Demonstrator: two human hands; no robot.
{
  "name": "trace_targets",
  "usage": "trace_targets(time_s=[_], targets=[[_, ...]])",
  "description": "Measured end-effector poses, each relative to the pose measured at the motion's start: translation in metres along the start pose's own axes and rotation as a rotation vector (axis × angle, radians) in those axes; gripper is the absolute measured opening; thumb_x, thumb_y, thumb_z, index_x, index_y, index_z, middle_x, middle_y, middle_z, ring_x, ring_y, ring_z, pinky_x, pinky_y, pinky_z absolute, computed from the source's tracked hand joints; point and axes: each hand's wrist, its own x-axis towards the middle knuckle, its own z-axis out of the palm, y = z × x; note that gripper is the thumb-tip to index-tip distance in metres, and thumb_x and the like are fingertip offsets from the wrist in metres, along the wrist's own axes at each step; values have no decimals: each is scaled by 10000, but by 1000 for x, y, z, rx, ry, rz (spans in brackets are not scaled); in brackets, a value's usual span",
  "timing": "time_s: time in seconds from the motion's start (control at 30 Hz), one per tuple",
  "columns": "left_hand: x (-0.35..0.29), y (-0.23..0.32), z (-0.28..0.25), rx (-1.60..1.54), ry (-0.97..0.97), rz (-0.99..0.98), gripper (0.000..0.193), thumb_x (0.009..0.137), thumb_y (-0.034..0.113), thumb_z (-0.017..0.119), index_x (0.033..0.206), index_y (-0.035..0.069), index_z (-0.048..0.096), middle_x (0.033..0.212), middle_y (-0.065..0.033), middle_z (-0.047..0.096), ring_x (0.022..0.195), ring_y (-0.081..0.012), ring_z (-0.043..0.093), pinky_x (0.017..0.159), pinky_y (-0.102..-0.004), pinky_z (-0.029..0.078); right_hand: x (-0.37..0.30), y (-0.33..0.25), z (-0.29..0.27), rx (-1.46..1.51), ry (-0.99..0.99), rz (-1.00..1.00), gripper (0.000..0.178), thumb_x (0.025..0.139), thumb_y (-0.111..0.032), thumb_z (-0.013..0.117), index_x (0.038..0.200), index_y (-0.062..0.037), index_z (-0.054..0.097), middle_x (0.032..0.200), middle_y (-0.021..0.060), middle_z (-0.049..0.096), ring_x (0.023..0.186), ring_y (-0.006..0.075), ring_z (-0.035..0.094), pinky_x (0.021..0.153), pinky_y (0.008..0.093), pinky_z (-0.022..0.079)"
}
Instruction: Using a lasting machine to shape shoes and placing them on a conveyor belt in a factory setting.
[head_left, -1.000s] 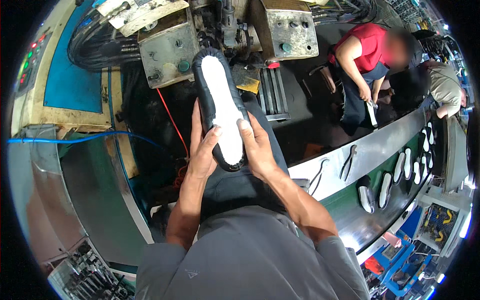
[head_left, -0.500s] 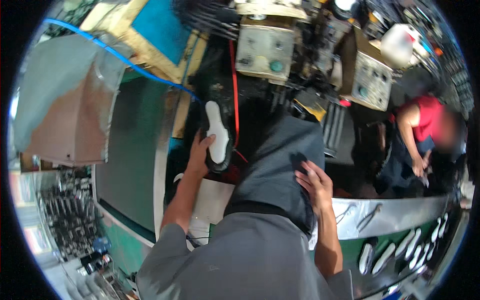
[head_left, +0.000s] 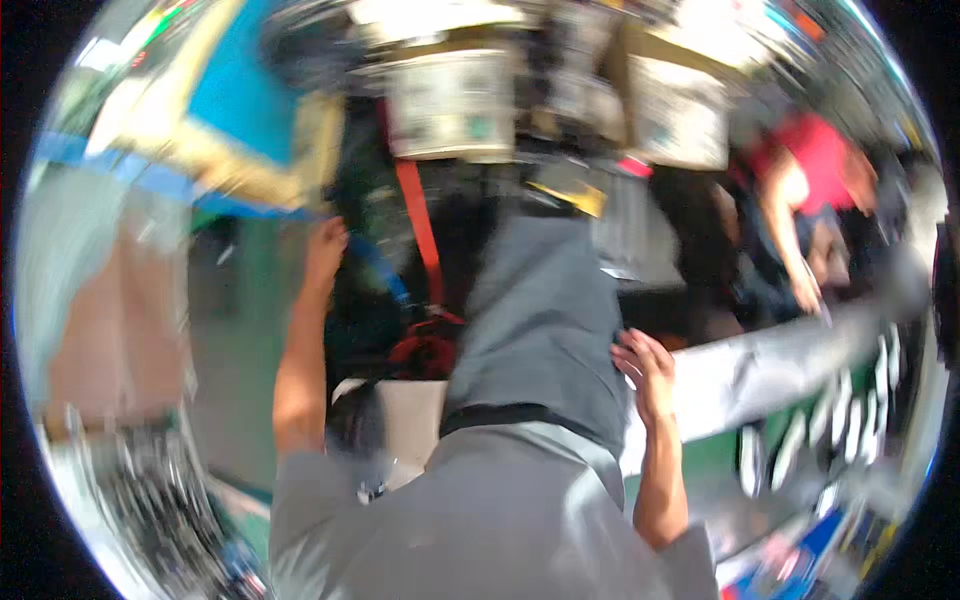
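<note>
My left hand [head_left: 326, 246] is stretched forward beside the green conveyor belt [head_left: 245, 340], next to a blue hose [head_left: 375, 268]. Blur smears its fingers, and nothing can be made out in them. The white-soled dark shoe does not show in it. By my right thigh, in grey trousers [head_left: 545, 310], my right hand [head_left: 648, 368] hangs with its fingers loosely apart and holds nothing.
A red hose [head_left: 418, 225] runs down ahead of my legs. Machines with pale control boxes [head_left: 450, 105] stand in front. At the right, a person in a red top [head_left: 815, 165] works beside a metal ledge [head_left: 730, 385]; several white-soled shoes [head_left: 790, 450] lie past it.
My left hand has moved forward and left, and the white-soled shoe no longer shows in it. The view has turned, shifting the machines left. My right hand has come slightly off my thigh.
</note>
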Motion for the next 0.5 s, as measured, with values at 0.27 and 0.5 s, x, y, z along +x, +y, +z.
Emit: trace_targets(time_s=[0.27,0.5], targets=[[-128,186,254,-511,-656,398,400,1132,108,614,1490,-73,614,1382,-186,719,1235,-274,730,1108,-390,570,-52,193,-235,-500,705,105,389,1072,-168,648,1365,83,700,982,168,796,872,255,768,828,370,649],[-202,205,330,146,-932,944,272,1036,-39,598,1274,-64,727,1340,-185,737,1247,-296,717,1102,-362,538,-214,297,-424,-808,1194,633,727,919,-312,786,1528,-1,539,1464,282,652,1377,457,631,1152,530,526]])
